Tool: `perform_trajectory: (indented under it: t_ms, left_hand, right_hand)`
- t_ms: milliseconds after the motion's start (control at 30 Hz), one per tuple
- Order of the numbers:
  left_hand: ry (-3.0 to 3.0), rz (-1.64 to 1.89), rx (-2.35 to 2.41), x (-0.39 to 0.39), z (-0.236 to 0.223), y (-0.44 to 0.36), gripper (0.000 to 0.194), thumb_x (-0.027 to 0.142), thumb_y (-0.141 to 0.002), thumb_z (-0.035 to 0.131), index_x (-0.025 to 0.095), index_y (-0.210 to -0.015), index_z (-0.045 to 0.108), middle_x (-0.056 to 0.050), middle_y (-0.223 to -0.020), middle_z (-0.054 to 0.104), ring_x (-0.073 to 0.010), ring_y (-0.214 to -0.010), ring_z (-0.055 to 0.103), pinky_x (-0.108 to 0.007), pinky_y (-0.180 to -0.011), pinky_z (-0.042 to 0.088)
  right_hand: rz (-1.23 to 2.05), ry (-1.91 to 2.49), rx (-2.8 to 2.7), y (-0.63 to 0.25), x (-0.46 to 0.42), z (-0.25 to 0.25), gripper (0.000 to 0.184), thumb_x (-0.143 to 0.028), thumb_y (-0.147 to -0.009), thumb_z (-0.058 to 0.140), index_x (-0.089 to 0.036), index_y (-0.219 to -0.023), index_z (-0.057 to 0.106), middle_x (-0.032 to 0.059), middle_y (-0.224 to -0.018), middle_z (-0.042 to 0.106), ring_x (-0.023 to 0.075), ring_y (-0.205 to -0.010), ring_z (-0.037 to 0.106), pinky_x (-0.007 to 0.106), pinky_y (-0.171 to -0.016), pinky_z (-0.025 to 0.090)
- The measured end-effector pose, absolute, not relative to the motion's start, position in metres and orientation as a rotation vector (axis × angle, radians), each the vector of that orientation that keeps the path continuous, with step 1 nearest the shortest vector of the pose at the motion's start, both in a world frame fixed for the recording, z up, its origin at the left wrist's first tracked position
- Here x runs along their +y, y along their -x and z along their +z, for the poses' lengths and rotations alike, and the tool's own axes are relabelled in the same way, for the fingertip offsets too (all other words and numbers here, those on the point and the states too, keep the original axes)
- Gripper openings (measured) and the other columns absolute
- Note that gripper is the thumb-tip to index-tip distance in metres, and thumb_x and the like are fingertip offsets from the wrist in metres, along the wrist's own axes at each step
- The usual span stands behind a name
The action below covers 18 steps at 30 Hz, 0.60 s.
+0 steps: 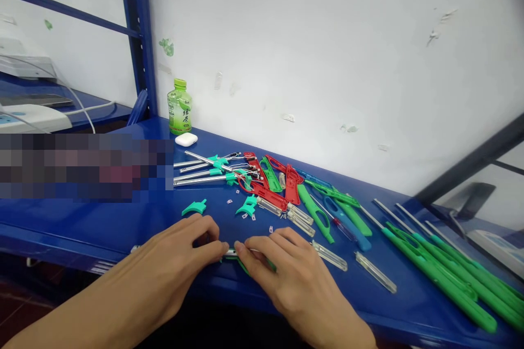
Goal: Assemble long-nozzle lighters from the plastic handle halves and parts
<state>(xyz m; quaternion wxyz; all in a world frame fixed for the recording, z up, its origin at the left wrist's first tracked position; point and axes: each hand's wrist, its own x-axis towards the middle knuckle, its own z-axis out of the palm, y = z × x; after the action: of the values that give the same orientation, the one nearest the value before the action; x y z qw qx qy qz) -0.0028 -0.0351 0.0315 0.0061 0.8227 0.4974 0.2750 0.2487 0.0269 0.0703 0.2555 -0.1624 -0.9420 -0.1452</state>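
Near the table's front edge, my left hand [198, 240] and my right hand [284, 262] meet over a partly covered long-reach lighter. Its silver metal tube [231, 253] shows between my thumbs, and a strip of green handle [243, 266] curves out under my right fingers. The left fingertips pinch the tube's left side; the right thumb and fingers press on the handle end. Just beyond my hands lie a loose teal trigger [194, 208] and another teal trigger [247, 206]. Tiny pale clips [271, 229] are scattered beside them.
Metal lighter tubes [200, 178] with wires, red handle shells [293, 184] and clear fuel tanks [375, 272] lie beyond and right. Several green lighters [442, 278] rest at the right. A green bottle [179, 107] and white case [186, 139] stand near the wall. A blurred patch covers the left.
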Motion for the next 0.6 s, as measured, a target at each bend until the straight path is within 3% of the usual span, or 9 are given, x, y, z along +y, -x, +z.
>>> perform_trajectory:
  t_ms: [100, 200, 267, 367, 600]
  left_hand:
    - [-2.548, 0.818, 1.501, -0.034, 0.032, 0.004, 0.056, -0.002, -0.096, 0.040, 0.036, -0.127, 0.068, -0.001, -0.123, 0.064, -0.0111, -0.097, 0.072, -0.019, -0.086, 0.057]
    - [-2.534, 0.938, 1.427, -0.031, 0.035, 0.006, 0.047, 0.002, -0.102, 0.043, 0.033, -0.125, 0.069, 0.000, -0.115, 0.065, -0.0095, -0.095, 0.071, -0.016, -0.083, 0.056]
    - [-2.531, 1.024, 1.386, -0.028, 0.037, 0.005, 0.046, 0.002, -0.102, 0.045, 0.033, -0.125, 0.070, 0.001, -0.109, 0.066, -0.0082, -0.092, 0.070, -0.014, -0.081, 0.055]
    - [-2.539, 1.122, 1.362, -0.024, 0.038, 0.004, 0.048, 0.001, -0.100, 0.046, 0.034, -0.122, 0.072, 0.003, -0.105, 0.068, -0.0076, -0.087, 0.071, -0.014, -0.079, 0.055]
    - [-2.507, 1.157, 1.405, -0.022, 0.038, 0.005, 0.036, 0.014, -0.109, 0.047, 0.034, -0.116, 0.077, 0.002, -0.103, 0.072, -0.0096, -0.084, 0.072, -0.015, -0.075, 0.057]
  right_hand:
    - [-0.342, 0.472, -2.610, -0.251, 0.027, 0.073, 0.024, -0.011, -0.112, 0.056, -0.017, -0.124, 0.075, 0.0022, -0.099, 0.077, 0.0183, -0.076, 0.061, 0.034, -0.073, 0.048]
    - [-0.080, 0.561, -2.647, -0.259, 0.028, 0.076, 0.037, -0.010, -0.108, 0.060, -0.026, -0.140, 0.070, 0.0011, -0.120, 0.079, 0.0195, -0.097, 0.072, 0.035, -0.089, 0.056]
    - [0.090, 0.642, -2.564, -0.269, 0.029, 0.077, 0.037, -0.018, -0.110, 0.062, -0.032, -0.144, 0.068, 0.0005, -0.127, 0.078, 0.0200, -0.108, 0.074, 0.038, -0.100, 0.059]
    - [0.178, 0.740, -2.404, -0.287, 0.032, 0.077, 0.030, -0.030, -0.112, 0.062, -0.032, -0.139, 0.073, 0.0031, -0.122, 0.080, 0.0209, -0.109, 0.077, 0.039, -0.100, 0.062]
    - [0.294, 0.930, -2.354, -0.316, 0.035, 0.067, 0.014, -0.034, -0.108, 0.069, -0.029, -0.108, 0.082, 0.0025, -0.109, 0.081, 0.0210, -0.100, 0.079, 0.034, -0.091, 0.065]
